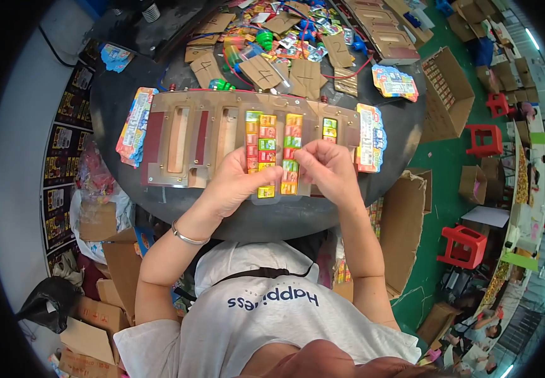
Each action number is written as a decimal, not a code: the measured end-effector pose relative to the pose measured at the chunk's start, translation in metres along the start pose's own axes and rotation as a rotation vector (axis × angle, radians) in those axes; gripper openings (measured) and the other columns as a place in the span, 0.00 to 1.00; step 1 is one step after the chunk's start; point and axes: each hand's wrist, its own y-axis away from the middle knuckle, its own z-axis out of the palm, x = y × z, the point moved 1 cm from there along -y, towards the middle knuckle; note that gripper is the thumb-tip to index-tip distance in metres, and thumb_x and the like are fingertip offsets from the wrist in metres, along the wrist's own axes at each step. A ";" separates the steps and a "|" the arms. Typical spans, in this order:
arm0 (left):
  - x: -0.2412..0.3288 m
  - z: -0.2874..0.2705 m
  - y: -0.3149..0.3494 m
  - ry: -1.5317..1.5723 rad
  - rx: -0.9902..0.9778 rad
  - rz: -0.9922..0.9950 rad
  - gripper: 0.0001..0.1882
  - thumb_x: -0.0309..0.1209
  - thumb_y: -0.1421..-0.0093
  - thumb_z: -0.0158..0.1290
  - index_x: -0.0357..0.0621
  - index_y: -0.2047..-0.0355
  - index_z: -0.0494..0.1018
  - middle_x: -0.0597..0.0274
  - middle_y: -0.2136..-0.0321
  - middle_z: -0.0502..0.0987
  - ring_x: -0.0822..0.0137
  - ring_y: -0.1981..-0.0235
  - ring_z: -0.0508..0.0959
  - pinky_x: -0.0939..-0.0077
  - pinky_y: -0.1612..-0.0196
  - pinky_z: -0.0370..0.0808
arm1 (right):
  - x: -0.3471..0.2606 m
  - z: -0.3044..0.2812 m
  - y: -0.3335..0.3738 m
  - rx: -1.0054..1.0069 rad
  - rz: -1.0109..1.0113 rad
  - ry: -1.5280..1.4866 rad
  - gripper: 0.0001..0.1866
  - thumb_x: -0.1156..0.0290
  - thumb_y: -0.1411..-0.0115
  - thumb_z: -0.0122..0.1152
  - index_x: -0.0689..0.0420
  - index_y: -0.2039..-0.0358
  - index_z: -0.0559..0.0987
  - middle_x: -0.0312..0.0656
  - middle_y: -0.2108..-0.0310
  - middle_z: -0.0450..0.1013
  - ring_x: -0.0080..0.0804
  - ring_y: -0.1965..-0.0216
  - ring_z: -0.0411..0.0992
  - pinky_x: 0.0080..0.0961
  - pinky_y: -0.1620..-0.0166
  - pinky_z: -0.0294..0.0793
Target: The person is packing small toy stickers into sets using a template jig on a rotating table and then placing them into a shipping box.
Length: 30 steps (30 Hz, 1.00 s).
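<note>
A wide jig (212,126) with a clear top plate and long slots lies on the round dark table. Two slots on the left show bare wood. Small colourful packets (266,133) stand in a double column at its middle, a second column of packets (292,129) is beside it, and a short row of packets (330,128) is farther right. My left hand (234,184) is closed at the double column, thumb across the packets, other fingers partly hidden. My right hand (329,171) pinches thumb and forefinger together at the second column; what lies between the fingertips is hidden.
Stacks of printed cards lie left (135,129) and right (371,135) of the jig. Behind it are cardboard pieces (260,71), loose packets and green toys (264,40). A second jig (382,31) lies at the far right. Cardboard boxes (446,94) and red stools (463,246) stand to the right.
</note>
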 end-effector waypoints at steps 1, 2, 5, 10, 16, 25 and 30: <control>0.005 -0.005 0.002 0.047 0.022 -0.018 0.20 0.24 0.36 0.56 0.37 0.45 0.68 0.56 0.55 0.79 0.66 0.57 0.82 0.69 0.52 0.81 | -0.005 0.000 -0.006 -0.002 0.074 -0.035 0.11 0.68 0.38 0.64 0.64 0.70 0.80 0.34 0.78 0.77 0.14 0.80 0.70 0.15 0.76 0.68; 0.014 -0.010 0.010 0.171 0.079 -0.032 0.18 0.27 0.36 0.56 0.36 0.47 0.69 0.60 0.59 0.79 0.68 0.62 0.82 0.71 0.54 0.81 | -0.008 0.001 -0.012 -0.003 0.147 -0.069 0.10 0.70 0.37 0.61 0.65 0.70 0.80 0.34 0.78 0.76 0.14 0.81 0.69 0.14 0.78 0.68; 0.032 -0.040 0.023 0.350 0.044 -0.030 0.18 0.25 0.36 0.54 0.36 0.47 0.68 0.57 0.57 0.78 0.66 0.60 0.82 0.68 0.55 0.82 | 0.000 0.006 -0.028 0.072 0.092 0.357 0.11 0.69 0.39 0.63 0.64 0.72 0.80 0.35 0.80 0.77 0.16 0.82 0.71 0.17 0.79 0.68; 0.028 -0.062 0.027 0.018 0.194 0.062 0.19 0.20 0.39 0.55 0.35 0.48 0.68 0.56 0.54 0.79 0.68 0.54 0.80 0.71 0.50 0.79 | -0.010 0.021 -0.029 0.157 -0.131 0.902 0.11 0.67 0.40 0.65 0.62 0.74 0.81 0.38 0.83 0.76 0.19 0.81 0.72 0.22 0.77 0.71; 0.025 -0.062 0.029 -0.073 0.134 0.075 0.24 0.17 0.43 0.59 0.36 0.46 0.65 0.55 0.56 0.79 0.68 0.55 0.81 0.72 0.51 0.80 | -0.025 0.058 -0.009 0.030 -0.170 0.362 0.13 0.64 0.39 0.65 0.63 0.72 0.81 0.31 0.82 0.74 0.17 0.80 0.70 0.20 0.76 0.69; 0.065 -0.129 0.024 -0.936 0.399 0.141 0.30 0.52 0.29 0.40 0.36 0.70 0.76 0.55 0.76 0.79 0.58 0.78 0.81 0.64 0.74 0.75 | -0.025 0.096 -0.046 -0.008 -0.121 0.629 0.17 0.62 0.37 0.63 0.62 0.76 0.78 0.40 0.82 0.76 0.25 0.81 0.74 0.25 0.75 0.72; 0.069 -0.117 0.026 -1.527 0.689 0.117 0.25 0.49 0.32 0.47 0.38 0.72 0.76 0.51 0.76 0.78 0.47 0.74 0.79 0.55 0.71 0.72 | -0.035 0.110 -0.042 0.032 -0.172 1.108 0.12 0.64 0.40 0.63 0.60 0.74 0.79 0.45 0.80 0.77 0.41 0.77 0.78 0.36 0.71 0.75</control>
